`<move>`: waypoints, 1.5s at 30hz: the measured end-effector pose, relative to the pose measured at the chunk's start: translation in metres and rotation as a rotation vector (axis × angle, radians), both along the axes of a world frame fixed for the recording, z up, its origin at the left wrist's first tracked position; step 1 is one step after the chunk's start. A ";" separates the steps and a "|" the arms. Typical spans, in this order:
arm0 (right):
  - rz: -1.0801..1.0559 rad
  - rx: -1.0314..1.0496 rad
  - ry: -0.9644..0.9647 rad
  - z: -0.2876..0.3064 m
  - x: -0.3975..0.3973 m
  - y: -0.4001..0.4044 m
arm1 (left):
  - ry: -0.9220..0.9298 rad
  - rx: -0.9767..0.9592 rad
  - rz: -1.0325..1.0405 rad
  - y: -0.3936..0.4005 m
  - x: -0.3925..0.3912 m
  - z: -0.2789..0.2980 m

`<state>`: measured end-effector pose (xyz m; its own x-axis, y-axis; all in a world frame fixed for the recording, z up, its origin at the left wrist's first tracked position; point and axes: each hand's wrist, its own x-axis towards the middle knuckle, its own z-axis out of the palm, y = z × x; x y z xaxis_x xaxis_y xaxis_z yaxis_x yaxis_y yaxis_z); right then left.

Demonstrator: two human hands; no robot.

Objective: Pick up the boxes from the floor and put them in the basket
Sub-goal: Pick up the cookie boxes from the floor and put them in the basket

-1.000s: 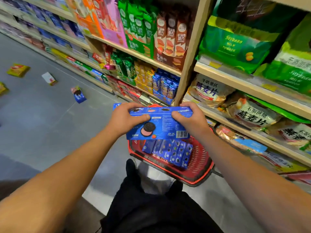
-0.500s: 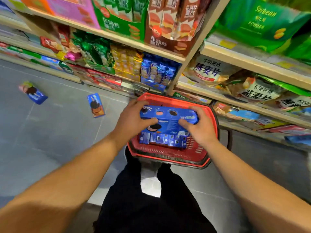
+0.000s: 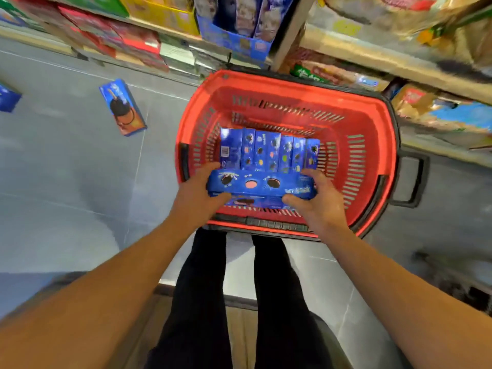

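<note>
Shop aisle with a grey tiled floor (image 3: 66, 182); stocked shelves (image 3: 359, 54) run across the top, their goods blurred beyond reading. Left hand (image 3: 198, 191) and right hand (image 3: 318, 198) grip the two short ends of one blue biscuit box (image 3: 262, 185), thumbs on its near face and fingers curled behind it. The held box lies level, long side across, inside the near end of the red basket (image 3: 370, 134), low over the floor of the basket; whether it rests on the bottom cannot be told. Both forearms reach forward and down from the lower corners, bare, converging on the box. Just beyond the held box, a row of standing boxes (image 3: 269, 153) fills the basket's middle, about seven, packed side by side on edge; their lower ends are hidden by the held box. The basket stands on the floor against the shelf base, a black handle (image 3: 411, 179) folded out at its right. Two more boxes lie on the floor at left: one blue-and-orange box (image 3: 122, 107), flat and whole, and one blue box (image 3: 6, 98) cut off by the frame edge. Dark-trousered legs (image 3: 239, 302) stand below the basket.
</note>
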<state>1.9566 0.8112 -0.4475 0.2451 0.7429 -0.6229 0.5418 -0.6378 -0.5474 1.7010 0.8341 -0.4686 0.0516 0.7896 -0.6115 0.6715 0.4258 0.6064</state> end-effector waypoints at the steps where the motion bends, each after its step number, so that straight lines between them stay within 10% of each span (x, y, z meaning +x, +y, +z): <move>1: 0.016 -0.002 -0.002 -0.010 0.003 0.000 | -0.005 -0.007 0.012 -0.001 0.002 -0.011; 21: -0.163 0.142 -0.181 -0.299 -0.021 0.127 | 0.190 0.340 0.126 0.112 0.044 -0.271; 38: 0.109 0.037 -0.069 -0.303 -0.003 0.131 | -0.260 0.173 0.126 0.118 0.056 -0.268; 45: 0.254 -0.019 -0.090 -0.237 0.009 0.117 | -0.148 0.110 0.036 0.113 0.053 -0.207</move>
<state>1.9658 0.9285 -0.6840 0.1072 0.7757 -0.6219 0.7318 -0.4850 -0.4788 1.7541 0.9473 -0.6755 0.1052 0.8542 -0.5092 0.5571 0.3736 0.7417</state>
